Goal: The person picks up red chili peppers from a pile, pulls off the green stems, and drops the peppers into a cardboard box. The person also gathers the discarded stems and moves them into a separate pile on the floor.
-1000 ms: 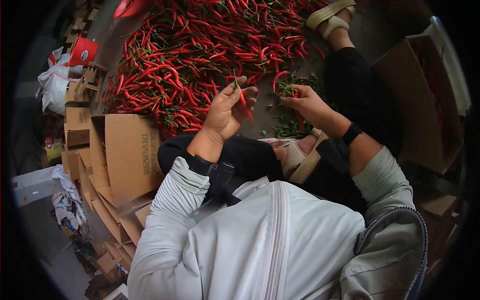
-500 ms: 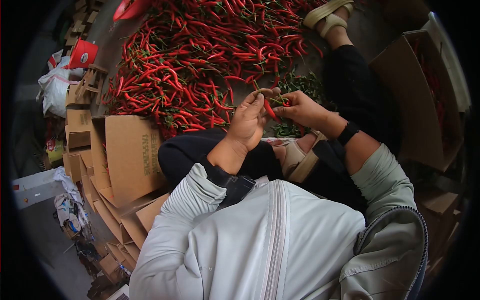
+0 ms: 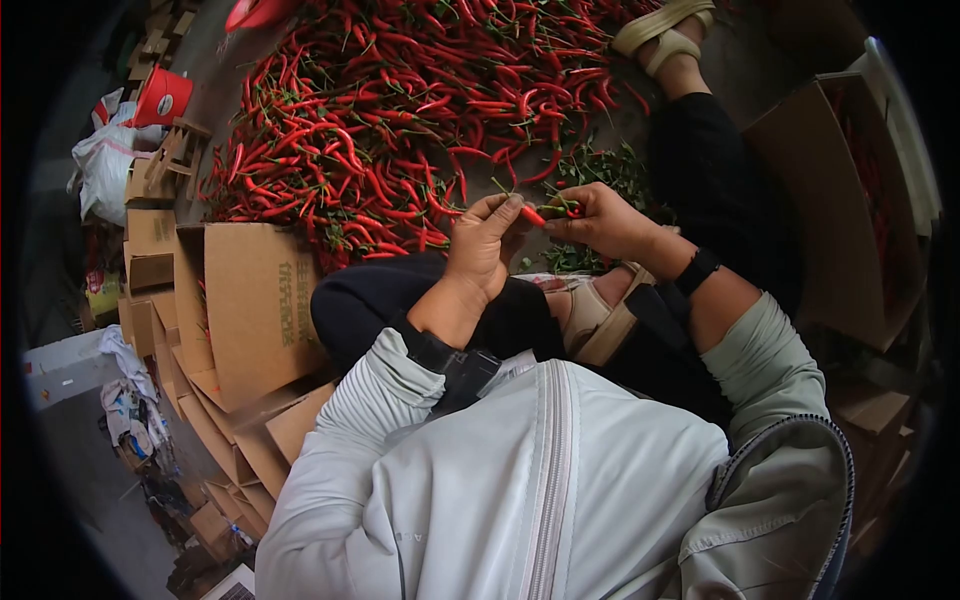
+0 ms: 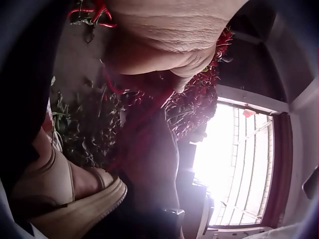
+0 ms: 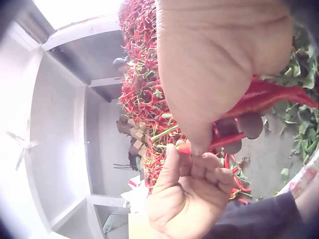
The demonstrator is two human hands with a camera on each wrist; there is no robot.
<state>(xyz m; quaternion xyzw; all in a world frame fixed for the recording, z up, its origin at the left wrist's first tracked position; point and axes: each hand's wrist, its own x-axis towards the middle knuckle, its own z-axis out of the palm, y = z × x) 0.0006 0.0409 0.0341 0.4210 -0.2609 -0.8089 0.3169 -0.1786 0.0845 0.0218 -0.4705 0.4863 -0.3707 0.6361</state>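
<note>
A big heap of red chilies (image 3: pixel 400 110) covers the floor ahead of me. My left hand (image 3: pixel 490 235) pinches one red chili (image 3: pixel 533 215) at its stem end, right against my right hand (image 3: pixel 600 215). In the right wrist view the left hand's (image 5: pixel 189 189) fingertips meet on the chili's stem end (image 5: pixel 184 148), and my right hand (image 5: pixel 219 59) grips a few red chilies (image 5: pixel 269 97) in its palm. The left wrist view shows only the left hand's (image 4: pixel 169 40) underside, over dark legs.
Loose green stems (image 3: pixel 600 165) litter the floor beyond the hands. An open cardboard box (image 3: pixel 250 310) lies at my left and another box (image 3: pixel 840 200) at my right. My sandalled feet (image 3: pixel 600 310) are crossed below the hands. A red bucket (image 3: pixel 160 97) stands far left.
My left hand, which held a chili up on the left, has moved right and down to meet my right hand. Both hands now touch the same chili.
</note>
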